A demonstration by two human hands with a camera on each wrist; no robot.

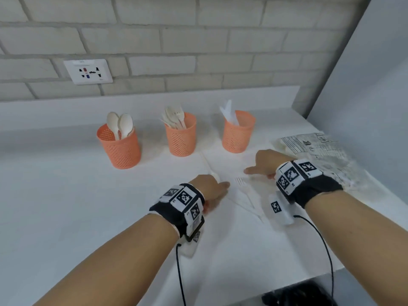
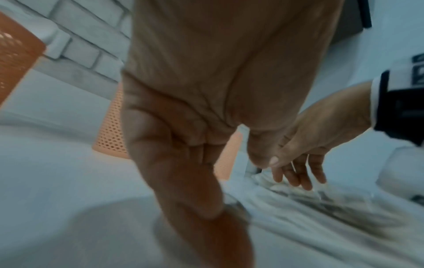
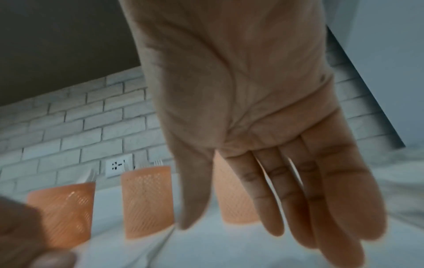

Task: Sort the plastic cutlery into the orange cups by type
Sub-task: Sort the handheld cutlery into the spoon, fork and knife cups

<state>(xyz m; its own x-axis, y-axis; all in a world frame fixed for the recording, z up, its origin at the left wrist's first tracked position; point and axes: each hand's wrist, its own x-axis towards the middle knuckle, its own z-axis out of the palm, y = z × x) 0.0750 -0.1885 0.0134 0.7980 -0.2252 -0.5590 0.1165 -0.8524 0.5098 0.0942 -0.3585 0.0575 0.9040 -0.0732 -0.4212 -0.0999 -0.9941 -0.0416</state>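
Note:
Three orange mesh cups stand in a row at the back: the left cup [image 1: 120, 149] holds spoons, the middle cup [image 1: 181, 138] forks, the right cup [image 1: 238, 134] knives. Loose white forks [image 1: 244, 188] lie on the white table [image 1: 66, 206] between my hands. My left hand [image 1: 213, 187] reaches down to the table just left of them, fingers straight [image 2: 195, 181]; a thin white piece [image 1: 214, 173] lies by its fingers, blurred. My right hand [image 1: 263, 163] hovers palm down in front of the right cup, its straight fingers [image 3: 298, 195] holding nothing.
A crumpled printed plastic bag [image 1: 320, 155] lies at the right edge, beside a white side wall. Behind the cups runs a brick wall with a socket plate [image 1: 88, 71]. The table's front edge [image 1: 309, 279] is near my right forearm.

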